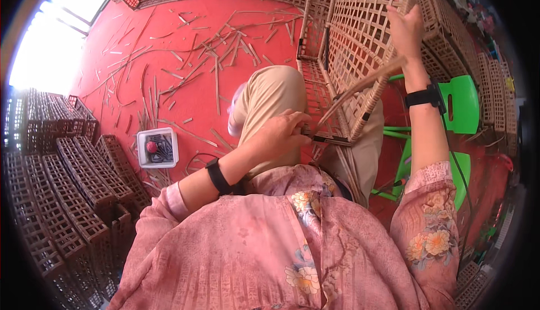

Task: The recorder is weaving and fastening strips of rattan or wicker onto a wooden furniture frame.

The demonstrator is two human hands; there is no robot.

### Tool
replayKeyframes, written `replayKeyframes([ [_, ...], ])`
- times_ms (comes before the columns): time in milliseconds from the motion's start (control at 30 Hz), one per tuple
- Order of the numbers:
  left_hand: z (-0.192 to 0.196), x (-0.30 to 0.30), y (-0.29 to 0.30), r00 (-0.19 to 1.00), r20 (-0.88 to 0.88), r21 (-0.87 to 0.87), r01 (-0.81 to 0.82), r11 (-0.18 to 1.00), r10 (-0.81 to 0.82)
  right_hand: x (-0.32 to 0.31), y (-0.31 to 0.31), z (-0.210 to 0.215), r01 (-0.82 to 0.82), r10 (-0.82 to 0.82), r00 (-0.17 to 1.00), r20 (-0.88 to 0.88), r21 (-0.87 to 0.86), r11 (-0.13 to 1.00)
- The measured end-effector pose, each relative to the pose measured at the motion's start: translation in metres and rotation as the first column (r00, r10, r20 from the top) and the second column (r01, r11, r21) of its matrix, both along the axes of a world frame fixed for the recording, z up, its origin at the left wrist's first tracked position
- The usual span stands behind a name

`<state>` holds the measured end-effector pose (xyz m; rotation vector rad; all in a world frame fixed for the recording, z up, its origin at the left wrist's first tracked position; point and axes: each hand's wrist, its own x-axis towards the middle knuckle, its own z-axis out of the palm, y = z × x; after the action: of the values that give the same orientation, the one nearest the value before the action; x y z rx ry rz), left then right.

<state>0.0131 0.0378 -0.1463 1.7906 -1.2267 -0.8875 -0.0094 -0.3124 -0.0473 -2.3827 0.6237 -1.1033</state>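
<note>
A half-built woven basket [365, 29] with an open lattice and a wrapped frame stands tilted over my lap. My left hand [284, 130] is closed at the basket's near left corner, fingertips curled round the frame; some of them are hidden. My right hand [406, 29] is raised beside the basket's upper right rim, fingers curled. A pale brown weaving strip [365, 80], smeared by motion, slants from the near corner up to the heel of this hand, which appears to grip it. More thin strips [350, 169] hang between my legs.
Cut strips [225, 46] litter the red floor ahead. A white tub [158, 164] with dark pieces and a red ball-like item stands left. Stacked woven baskets [62, 186] crowd the left; others [450, 29] stand right. A green chair [461, 105] is near my right arm, where a cable [460, 169] hangs.
</note>
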Motion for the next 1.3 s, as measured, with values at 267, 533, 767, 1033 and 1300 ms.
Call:
replayKeyframes([
  [267,-0.010,-0.014,-0.008,0.993,0.097,0.143,-0.082,0.986,0.069,0.005,0.027,0.017,0.082,-0.109,0.972,0.206,0.138,0.987],
  [533,-0.043,-0.015,-0.013,0.957,0.012,0.014,-0.289,0.957,0.289,0.023,0.035,0.004,-0.036,-0.002,0.968,0.252,0.144,0.989],
  [767,-0.024,-0.005,-0.016,0.891,-0.288,0.158,-0.319,0.935,0.352,-0.091,0.015,-0.060,0.010,-0.045,0.971,0.236,0.146,0.989],
  [1033,-0.024,0.003,-0.032,0.844,-0.311,0.357,-0.322,0.877,0.436,-0.365,-0.069,-0.269,0.845,-0.813,0.535,-0.231,0.134,0.518],
  [1300,-0.016,0.005,-0.027,0.845,-0.232,0.409,-0.364,0.836,0.482,-0.432,-0.092,-0.319,0.744,-0.526,0.339,-0.780,-0.120,0.658],
])
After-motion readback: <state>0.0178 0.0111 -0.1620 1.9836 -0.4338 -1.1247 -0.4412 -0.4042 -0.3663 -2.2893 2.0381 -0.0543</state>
